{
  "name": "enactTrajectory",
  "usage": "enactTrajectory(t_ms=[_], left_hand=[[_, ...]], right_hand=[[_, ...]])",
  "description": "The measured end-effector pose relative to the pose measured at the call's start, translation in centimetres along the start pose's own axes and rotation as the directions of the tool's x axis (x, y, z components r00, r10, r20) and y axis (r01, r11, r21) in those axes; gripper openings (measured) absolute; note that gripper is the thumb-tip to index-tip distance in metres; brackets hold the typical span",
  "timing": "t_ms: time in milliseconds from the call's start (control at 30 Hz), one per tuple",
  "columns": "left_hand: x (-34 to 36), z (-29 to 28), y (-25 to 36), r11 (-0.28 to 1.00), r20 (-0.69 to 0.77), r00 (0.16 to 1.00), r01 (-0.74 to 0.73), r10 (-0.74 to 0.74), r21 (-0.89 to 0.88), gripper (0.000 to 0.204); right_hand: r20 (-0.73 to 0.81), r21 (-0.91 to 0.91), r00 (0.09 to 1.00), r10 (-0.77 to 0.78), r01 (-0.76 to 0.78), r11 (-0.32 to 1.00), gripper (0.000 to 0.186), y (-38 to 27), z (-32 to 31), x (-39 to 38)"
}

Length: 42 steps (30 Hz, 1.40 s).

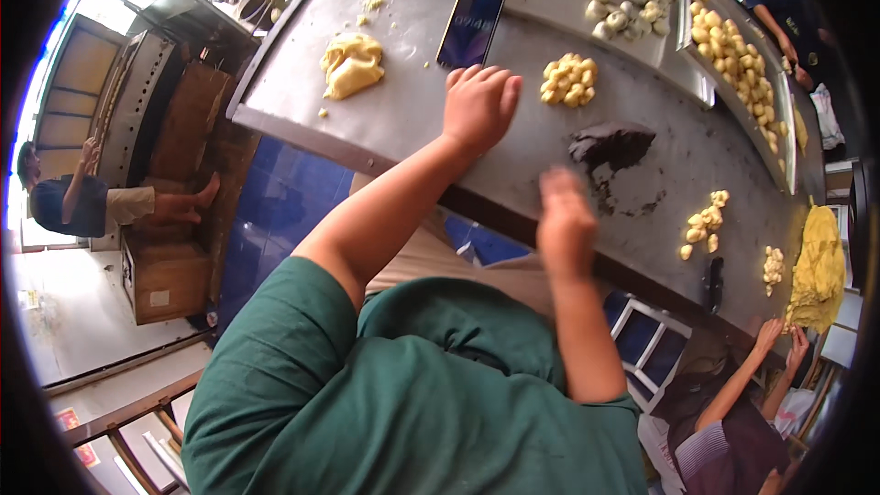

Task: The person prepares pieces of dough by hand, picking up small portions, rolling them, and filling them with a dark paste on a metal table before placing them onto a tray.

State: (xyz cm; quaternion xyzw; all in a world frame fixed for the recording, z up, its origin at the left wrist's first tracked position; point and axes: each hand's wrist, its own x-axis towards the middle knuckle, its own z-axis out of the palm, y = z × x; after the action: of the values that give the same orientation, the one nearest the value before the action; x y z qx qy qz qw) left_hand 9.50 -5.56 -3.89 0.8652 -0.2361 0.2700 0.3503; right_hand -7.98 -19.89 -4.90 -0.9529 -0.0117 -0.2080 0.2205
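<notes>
On the steel table [403, 119], the left hand [478, 103] lies palm down with fingers curled loosely, and whether anything sits under it cannot be told. Just past its fingertips a dark phone [469, 26] lies flat, and to its right a small pile of yellow dough pieces [568, 80] rests apart from the hand. The right hand [564, 225] is blurred, raised near the table's front edge; its grip cannot be made out. Beyond it lies a dark brown lump [612, 145], with bare metal between the two. A bigger yellow dough lump [350, 64] sits to the left, near the table's end edge, with open surface around it. Trays [587, 14] of shaped pieces line the far side. At the lower right, another person's hands [781, 337] reach the table's front edge.
</notes>
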Motion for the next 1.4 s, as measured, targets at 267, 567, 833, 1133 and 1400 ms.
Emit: enactTrajectory(t_ms=[267,567,833,1133,1400], left_hand=[[-4.2,-8.6,-2.8,0.933,0.299,0.953,-0.155,0.054,0.325,0.028],[-4.7,-8.9,-1.5,0.988,0.549,0.829,0.149,-0.107,-0.032,0.019],[-7.3,-7.1,2.4,-0.051,0.774,0.542,0.808,-0.327,-0.587,0.049],[-4.1,-11.1,8.0,0.541,0.855,0.519,0.723,-0.014,-0.429,0.061],[-5.6,-10.0,5.5,0.918,0.779,0.609,0.209,0.148,-0.338,0.028]], right_hand=[[-0.064,-0.274,0.998,0.006,-0.024,0.961,0.037,3.3,-2.8,1.4],[-0.063,-0.069,0.993,0.101,-0.106,0.992,0.031,6.3,-6.7,-4.3],[-0.291,0.407,0.911,0.292,-0.159,0.900,0.028,4.7,-4.6,-1.5],[-0.297,0.639,0.895,0.333,-0.073,0.765,0.027,-2.7,-3.8,0.3],[-0.053,-0.021,0.926,-0.373,0.372,0.928,0.019,-5.9,-7.0,-0.7]])
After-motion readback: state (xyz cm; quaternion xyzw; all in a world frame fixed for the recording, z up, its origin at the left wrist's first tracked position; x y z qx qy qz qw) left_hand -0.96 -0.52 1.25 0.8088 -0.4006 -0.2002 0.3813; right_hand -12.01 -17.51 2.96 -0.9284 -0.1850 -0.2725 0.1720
